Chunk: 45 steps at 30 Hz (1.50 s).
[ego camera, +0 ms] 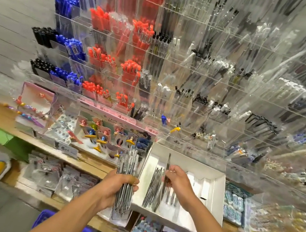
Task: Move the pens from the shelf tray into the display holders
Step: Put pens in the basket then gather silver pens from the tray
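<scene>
My left hand (119, 188) is clamped round a thick upright bundle of clear-barrelled pens (128, 170). My right hand (179, 184) is pinched shut on one slim clear pen (168, 164), held upright over the white cardboard tray (213, 196). More loose pens (153, 189) lie in the tray, under and just left of my right hand. Beyond both hands rise the tiered clear acrylic display holders (192, 94), stocked with blue, red and black pens. Picture blurred; finer detail unreadable.

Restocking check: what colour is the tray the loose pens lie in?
White tray, seen best in the head view.
</scene>
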Available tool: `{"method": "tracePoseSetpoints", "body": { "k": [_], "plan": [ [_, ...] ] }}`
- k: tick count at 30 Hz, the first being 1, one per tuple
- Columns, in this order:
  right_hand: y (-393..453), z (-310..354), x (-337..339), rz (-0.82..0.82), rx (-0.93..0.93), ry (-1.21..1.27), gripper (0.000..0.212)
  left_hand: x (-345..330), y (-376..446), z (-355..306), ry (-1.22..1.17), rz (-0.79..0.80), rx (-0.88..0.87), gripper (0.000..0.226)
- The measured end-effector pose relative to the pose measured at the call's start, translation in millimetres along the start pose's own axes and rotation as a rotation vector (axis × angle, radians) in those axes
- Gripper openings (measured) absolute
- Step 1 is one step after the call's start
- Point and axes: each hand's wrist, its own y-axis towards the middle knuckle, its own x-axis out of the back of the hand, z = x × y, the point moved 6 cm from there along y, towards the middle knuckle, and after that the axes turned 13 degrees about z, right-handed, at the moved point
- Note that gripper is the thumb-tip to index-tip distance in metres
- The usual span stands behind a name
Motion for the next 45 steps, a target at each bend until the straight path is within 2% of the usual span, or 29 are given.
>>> {"method": "tracePoseSetpoints", "body": {
  "k": [5,9,13,17,19,22,26,31,39,42,45],
  "plan": [
    [5.3,28.3,-44.9,0.230,0.063,0.062,0.022,14.6,-37.5,19.1,-0.145,-0.027,-0.103,0.032],
    [-3.8,44.4,-99.7,0.456,0.098,-0.053,0.009,35.7,-78.7,52.1,-0.258,-0.188,-0.190,0.048],
    [-19.1,35.3,-161.7,0.667,0.057,-0.162,0.011,58.0,-124.7,97.3,-0.405,-0.296,-0.264,0.056],
    [-29.8,4.6,-230.0,0.814,-0.035,-0.287,0.003,79.7,-175.0,153.2,-0.619,-0.451,-0.375,0.045],
    [-34.2,-14.1,-265.1,0.860,-0.073,-0.349,0.010,91.3,-197.1,181.4,-0.718,-0.551,-0.420,0.036],
    [-35.7,-45.6,-314.6,0.895,-0.132,-0.445,0.019,113.6,-223.1,221.4,-0.838,-0.682,-0.451,0.017],
    [-31.5,-95.9,-372.7,0.943,-0.201,-0.586,0.018,152.4,-245.7,279.4,-0.916,-0.844,-0.380,0.013],
    [5.6,-171.9,-422.9,0.832,-0.219,-0.722,0.019,215.8,-237.4,347.7,-1.010,-0.961,-0.305,0.010],
    [103.3,-328.3,-460.1,0.712,-0.360,-0.907,0.015,332.9,-127.3,449.2,-1.107,-0.936,-0.110,0.008],
    [154.5,-386.8,-482.4,0.736,-0.305,-1.043,0.011,385.3,-68.7,488.5,-1.117,-0.924,-0.052,0.007],
    [211.1,-449.0,-506.6,0.751,-0.249,-1.123,0.010,448.0,-9.0,526.1,-1.028,-0.957,-0.021,0.008]
  ]
}}
